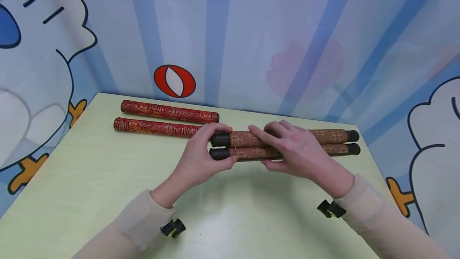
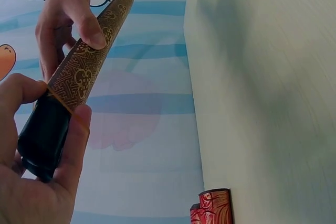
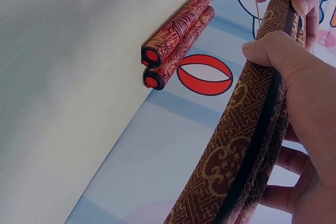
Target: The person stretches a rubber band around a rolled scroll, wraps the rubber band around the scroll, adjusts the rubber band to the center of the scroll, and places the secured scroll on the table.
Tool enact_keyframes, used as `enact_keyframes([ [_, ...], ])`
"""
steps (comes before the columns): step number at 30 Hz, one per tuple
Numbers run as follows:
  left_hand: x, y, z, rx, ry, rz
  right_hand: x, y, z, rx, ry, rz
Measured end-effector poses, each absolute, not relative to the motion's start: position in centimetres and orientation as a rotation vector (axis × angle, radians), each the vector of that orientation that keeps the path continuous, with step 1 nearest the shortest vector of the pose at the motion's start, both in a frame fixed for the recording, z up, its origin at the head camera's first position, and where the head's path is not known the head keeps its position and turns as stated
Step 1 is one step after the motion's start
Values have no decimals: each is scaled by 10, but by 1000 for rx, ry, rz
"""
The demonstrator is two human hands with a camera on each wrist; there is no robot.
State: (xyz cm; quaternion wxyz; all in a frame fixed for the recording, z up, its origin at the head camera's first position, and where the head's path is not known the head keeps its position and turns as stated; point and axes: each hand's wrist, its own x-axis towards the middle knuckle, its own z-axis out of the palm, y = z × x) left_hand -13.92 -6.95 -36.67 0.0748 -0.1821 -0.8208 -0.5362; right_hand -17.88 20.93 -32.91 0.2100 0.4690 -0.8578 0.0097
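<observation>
A brown scroll (image 1: 248, 153) with gold patterns and black end knobs is rolled into two parallel rolls, held above the table. At its left end, my left hand (image 1: 201, 155) grips it near the black knobs, fingers above and thumb below. A thin elastic band (image 2: 62, 99) runs round the scroll there, at my left fingertips, and a strand (image 3: 258, 13) stands off it in the right wrist view. My right hand (image 1: 298, 149) holds the scroll's middle, thumb on the near side and fingers over the far side.
Two red patterned rolls (image 1: 169, 112) with dark ends lie side by side at the table's back left; my left hand overlaps the nearer one. Behind the pale table (image 1: 108, 187) hangs a blue-striped cartoon backdrop (image 1: 244, 51). Small black devices (image 1: 173, 228) sit at both wrists.
</observation>
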Motion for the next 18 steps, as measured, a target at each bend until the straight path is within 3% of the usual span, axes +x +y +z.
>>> enact_keyframes([
  [18, -138, -76, -369, -446, -2434, -1752, -181, 208, -329, 1266, -2384, 34],
])
